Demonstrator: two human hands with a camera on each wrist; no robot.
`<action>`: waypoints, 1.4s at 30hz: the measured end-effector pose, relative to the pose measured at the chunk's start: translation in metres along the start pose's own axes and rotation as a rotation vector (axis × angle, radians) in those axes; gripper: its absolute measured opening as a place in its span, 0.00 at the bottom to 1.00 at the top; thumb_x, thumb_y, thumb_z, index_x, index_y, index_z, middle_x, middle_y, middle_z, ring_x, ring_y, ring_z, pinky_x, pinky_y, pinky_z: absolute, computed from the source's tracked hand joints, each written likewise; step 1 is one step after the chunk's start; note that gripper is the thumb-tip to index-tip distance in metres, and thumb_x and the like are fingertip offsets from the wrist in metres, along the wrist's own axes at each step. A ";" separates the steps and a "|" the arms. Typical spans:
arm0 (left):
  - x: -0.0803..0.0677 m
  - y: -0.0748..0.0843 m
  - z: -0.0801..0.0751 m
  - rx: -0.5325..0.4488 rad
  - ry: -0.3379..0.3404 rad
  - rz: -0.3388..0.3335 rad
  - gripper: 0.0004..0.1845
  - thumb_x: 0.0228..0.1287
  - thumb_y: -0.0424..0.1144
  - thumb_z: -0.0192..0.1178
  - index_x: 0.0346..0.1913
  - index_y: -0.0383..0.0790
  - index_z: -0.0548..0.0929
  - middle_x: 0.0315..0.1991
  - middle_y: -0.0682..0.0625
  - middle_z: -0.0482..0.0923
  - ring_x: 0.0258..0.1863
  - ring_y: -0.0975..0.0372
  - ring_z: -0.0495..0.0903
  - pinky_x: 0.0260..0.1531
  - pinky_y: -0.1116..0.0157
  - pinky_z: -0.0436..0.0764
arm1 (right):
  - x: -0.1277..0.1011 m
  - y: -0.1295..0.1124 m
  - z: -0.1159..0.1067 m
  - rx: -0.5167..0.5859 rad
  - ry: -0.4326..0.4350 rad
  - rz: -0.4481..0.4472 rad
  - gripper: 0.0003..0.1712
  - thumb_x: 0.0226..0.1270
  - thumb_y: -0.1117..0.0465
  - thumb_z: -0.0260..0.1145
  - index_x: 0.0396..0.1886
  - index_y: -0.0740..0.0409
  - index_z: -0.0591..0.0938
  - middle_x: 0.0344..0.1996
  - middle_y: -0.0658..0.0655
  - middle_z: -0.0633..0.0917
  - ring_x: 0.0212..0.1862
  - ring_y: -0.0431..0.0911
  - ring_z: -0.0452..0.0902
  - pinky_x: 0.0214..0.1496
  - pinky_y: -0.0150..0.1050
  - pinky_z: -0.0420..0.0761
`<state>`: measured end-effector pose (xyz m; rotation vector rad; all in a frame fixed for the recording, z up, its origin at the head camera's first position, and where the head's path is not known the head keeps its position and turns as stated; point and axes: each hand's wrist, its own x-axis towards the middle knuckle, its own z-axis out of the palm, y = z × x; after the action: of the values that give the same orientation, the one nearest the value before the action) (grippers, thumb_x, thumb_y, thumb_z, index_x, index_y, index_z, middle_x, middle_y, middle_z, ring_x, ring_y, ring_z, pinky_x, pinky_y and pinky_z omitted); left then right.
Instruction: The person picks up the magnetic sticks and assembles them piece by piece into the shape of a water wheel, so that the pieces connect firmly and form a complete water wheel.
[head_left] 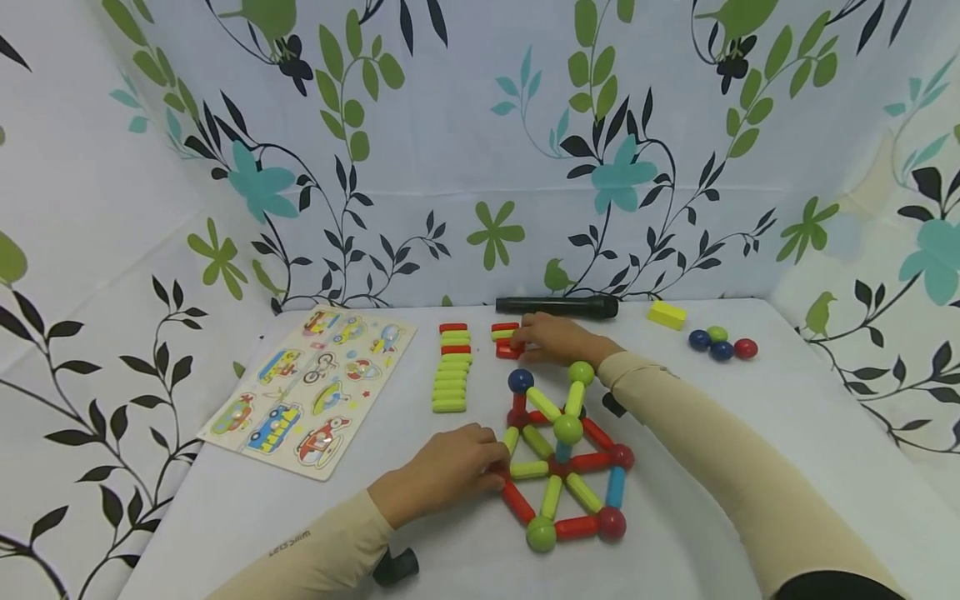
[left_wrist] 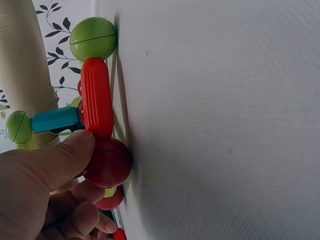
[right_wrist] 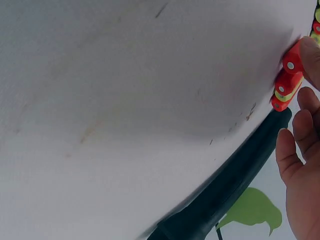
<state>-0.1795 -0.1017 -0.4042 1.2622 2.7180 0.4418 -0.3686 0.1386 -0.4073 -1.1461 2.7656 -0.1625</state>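
Note:
A wheel-like frame of magnetic rods and balls point(head_left: 576, 462) lies on the table, with short uprights and a raised green ball point(head_left: 568, 429). My left hand point(head_left: 450, 467) pinches a dark red ball point(left_wrist: 109, 162) at its left side; in the left wrist view a red rod point(left_wrist: 97, 97) joins that ball to a green ball point(left_wrist: 93, 38). Beyond the frame, my right hand point(head_left: 562, 337) is at a short row of rods. In the right wrist view its thumb point(right_wrist: 311, 60) presses on a red rod point(right_wrist: 293, 59), with other fingers spread below; the index finger is hidden.
A column of mostly yellow-green rods point(head_left: 450, 383) lies left of the right hand. Further left is a picture puzzle board point(head_left: 311, 387). At the back lie a dark cylinder point(head_left: 557, 307), a yellow block point(head_left: 667, 315) and several loose balls point(head_left: 722, 350).

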 end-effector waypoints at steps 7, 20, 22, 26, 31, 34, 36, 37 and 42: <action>0.002 0.002 0.002 0.010 0.007 0.008 0.10 0.63 0.45 0.72 0.46 0.53 0.86 0.36 0.61 0.79 0.37 0.70 0.74 0.35 0.74 0.77 | 0.001 0.000 0.003 -0.035 -0.014 0.033 0.15 0.67 0.49 0.73 0.48 0.50 0.86 0.42 0.48 0.81 0.48 0.45 0.74 0.56 0.42 0.77; 0.001 0.004 0.002 0.010 -0.004 -0.011 0.10 0.63 0.46 0.72 0.46 0.54 0.86 0.35 0.62 0.78 0.36 0.70 0.74 0.35 0.75 0.77 | -0.022 0.009 -0.018 0.155 0.070 0.166 0.12 0.65 0.53 0.73 0.46 0.50 0.88 0.40 0.48 0.85 0.43 0.46 0.77 0.48 0.41 0.80; 0.001 0.003 0.002 0.008 -0.007 -0.018 0.10 0.63 0.46 0.72 0.46 0.54 0.86 0.34 0.62 0.77 0.36 0.70 0.74 0.35 0.74 0.76 | -0.031 0.010 -0.030 0.227 0.116 0.193 0.10 0.63 0.55 0.74 0.43 0.51 0.87 0.37 0.50 0.85 0.42 0.47 0.77 0.44 0.41 0.80; 0.001 0.002 0.002 0.013 -0.004 -0.021 0.09 0.63 0.46 0.72 0.45 0.54 0.86 0.34 0.62 0.77 0.36 0.70 0.73 0.34 0.74 0.76 | -0.050 0.007 -0.050 0.325 0.151 0.226 0.12 0.61 0.54 0.75 0.41 0.51 0.84 0.35 0.50 0.83 0.39 0.48 0.76 0.39 0.40 0.79; 0.002 0.001 0.005 0.031 0.019 -0.004 0.09 0.63 0.46 0.72 0.44 0.54 0.87 0.34 0.62 0.78 0.36 0.70 0.74 0.34 0.75 0.76 | -0.073 -0.003 -0.066 0.384 0.124 0.152 0.17 0.63 0.55 0.74 0.51 0.49 0.84 0.38 0.49 0.83 0.42 0.48 0.76 0.42 0.42 0.80; 0.003 0.001 0.006 0.038 0.020 0.004 0.09 0.63 0.46 0.72 0.44 0.54 0.86 0.34 0.62 0.78 0.35 0.70 0.74 0.34 0.75 0.76 | -0.082 -0.015 -0.070 0.316 0.072 0.076 0.19 0.66 0.54 0.72 0.56 0.47 0.86 0.43 0.46 0.85 0.47 0.46 0.76 0.47 0.43 0.80; 0.003 0.002 0.005 0.038 0.017 -0.001 0.09 0.64 0.46 0.72 0.44 0.53 0.86 0.34 0.62 0.78 0.35 0.70 0.74 0.34 0.74 0.76 | -0.085 -0.024 -0.071 0.266 0.036 0.030 0.18 0.66 0.54 0.71 0.56 0.46 0.87 0.45 0.44 0.86 0.50 0.46 0.76 0.50 0.43 0.79; 0.003 0.002 0.005 0.039 0.015 -0.003 0.09 0.63 0.46 0.72 0.44 0.53 0.86 0.34 0.62 0.78 0.35 0.69 0.74 0.34 0.74 0.76 | -0.086 -0.029 -0.072 0.247 0.018 0.010 0.17 0.66 0.54 0.71 0.55 0.46 0.87 0.46 0.43 0.86 0.50 0.46 0.76 0.50 0.43 0.79; 0.002 0.002 0.004 0.026 0.008 -0.007 0.08 0.63 0.44 0.72 0.44 0.53 0.86 0.34 0.62 0.78 0.36 0.69 0.74 0.34 0.73 0.77 | -0.088 -0.046 -0.072 0.214 -0.033 -0.044 0.13 0.65 0.56 0.71 0.49 0.44 0.89 0.39 0.40 0.85 0.48 0.48 0.75 0.47 0.42 0.78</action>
<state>-0.1782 -0.0978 -0.4075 1.2595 2.7428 0.4129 -0.2874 0.1718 -0.3218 -1.1430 2.6186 -0.4295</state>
